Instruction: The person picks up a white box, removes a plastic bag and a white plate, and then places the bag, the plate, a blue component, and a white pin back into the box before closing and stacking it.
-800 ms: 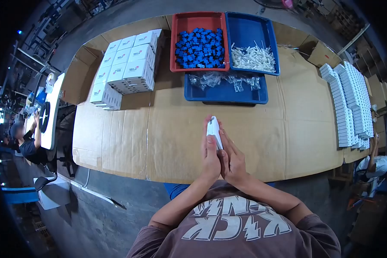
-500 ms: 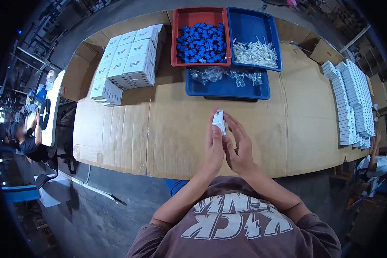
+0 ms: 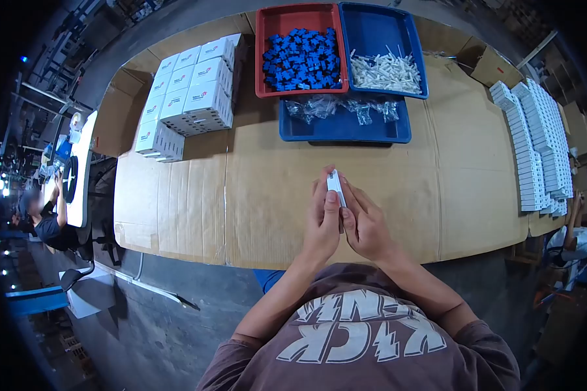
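A small white box [image 3: 334,184] is held between my two hands above the cardboard-covered table, one narrow side facing up. My left hand [image 3: 321,221] wraps its left side, the thumb lying on the near end. On the other side my right hand [image 3: 369,227] presses with fingers and thumb closed against it. Most of the box's broad faces are hidden by my palms. Beyond the hands lies a blue tray [image 3: 346,135] with small clear plastic bags [image 3: 319,109] in it.
A red tray [image 3: 259,58] of blue plastic pieces [image 3: 300,60] and a blue tray [image 3: 378,29] of white pieces [image 3: 388,73] sit at the back. White boxes are stacked left [image 3: 202,94] and right [image 3: 541,150]. Another person [image 3: 52,221] works at far left.
The white box has turned in my hands, showing a narrower side. My fingers have closed more tightly around it. The camera view has shifted slightly.
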The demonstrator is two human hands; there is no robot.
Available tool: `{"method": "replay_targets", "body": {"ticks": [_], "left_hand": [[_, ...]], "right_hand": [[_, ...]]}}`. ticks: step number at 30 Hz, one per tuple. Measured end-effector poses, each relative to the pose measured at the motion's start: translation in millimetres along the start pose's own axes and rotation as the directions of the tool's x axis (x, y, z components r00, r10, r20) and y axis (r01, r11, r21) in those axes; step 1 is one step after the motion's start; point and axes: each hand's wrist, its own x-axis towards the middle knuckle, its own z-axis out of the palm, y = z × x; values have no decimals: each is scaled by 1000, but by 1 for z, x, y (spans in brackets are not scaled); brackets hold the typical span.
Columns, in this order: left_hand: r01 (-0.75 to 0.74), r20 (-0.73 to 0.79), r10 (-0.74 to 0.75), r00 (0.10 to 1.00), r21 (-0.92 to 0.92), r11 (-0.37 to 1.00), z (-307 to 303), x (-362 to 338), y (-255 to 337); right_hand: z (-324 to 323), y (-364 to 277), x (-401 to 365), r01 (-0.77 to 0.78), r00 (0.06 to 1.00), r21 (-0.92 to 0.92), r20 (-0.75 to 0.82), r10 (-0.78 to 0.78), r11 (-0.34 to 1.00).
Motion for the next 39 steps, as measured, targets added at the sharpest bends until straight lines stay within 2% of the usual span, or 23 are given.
{"method": "replay_targets", "body": {"ticks": [4,7,10,13,15,16,19,20,22,23,24,26,27,29,30,33,34,37,39], "left_hand": [[-58,-1,58,998,46,997,0,-4,1],[-76,30,76,997,9,997,-3,-4,-8],[-104,26,103,994,28,994,-3,-5,-14],[-174,-37,176,984,40,984,3,-3,-8],[-244,-90,242,966,-7,970,0,-2,-18],[-292,-104,287,952,-38,956,-2,-3,-24],[-354,-65,349,935,-77,932,-1,-4,-8],[-361,-34,360,932,-86,929,0,-6,-4],[-395,30,399,916,-100,913,5,-5,0],[-380,53,391,919,-140,914,8,-7,0],[-363,75,381,922,-176,915,11,-10,-2],[-329,111,364,925,-247,912,18,-16,-1],[-313,120,344,931,-217,925,19,-17,2],[-286,138,307,942,-155,946,20,-18,7],[-266,161,298,941,-195,944,20,-18,5],[-285,133,291,947,-61,956,16,-16,-4],[-301,99,310,946,-95,949,17,-14,-3],[-366,42,364,930,168,915,13,-13,-4],[-424,105,411,905,292,857,8,-9,-2]], "right_hand": [[4,4,-4,55,998,-16,-21,-55,998],[2,4,-7,-4,1000,48,-25,5,999],[1,4,-9,29,999,29,-39,-28,999],[2,0,-4,0,997,161,-74,12,987],[1,18,-2,-22,998,409,-49,46,912],[2,24,-3,-40,997,526,-33,67,850],[4,24,-8,-326,892,677,-10,451,660],[2,33,-13,-428,850,788,184,494,443],[2,48,-29,-453,833,891,408,374,37],[2,52,-37,-462,825,870,493,275,-172],[4,48,-40,-476,787,869,490,375,-136],[-6,30,-32,-455,789,873,487,374,-178],[-9,24,-29,-444,791,873,488,370,-201],[-5,43,-38,-451,826,882,471,310,-137],[-6,45,-37,-451,842,887,461,281,-105],[-10,40,-33,-485,805,869,487,338,-96],[-8,41,-32,-520,776,852,502,382,-62],[-4,36,-23,-579,709,815,496,502,12],[-16,9,-13,-561,692,828,447,566,31]]}}
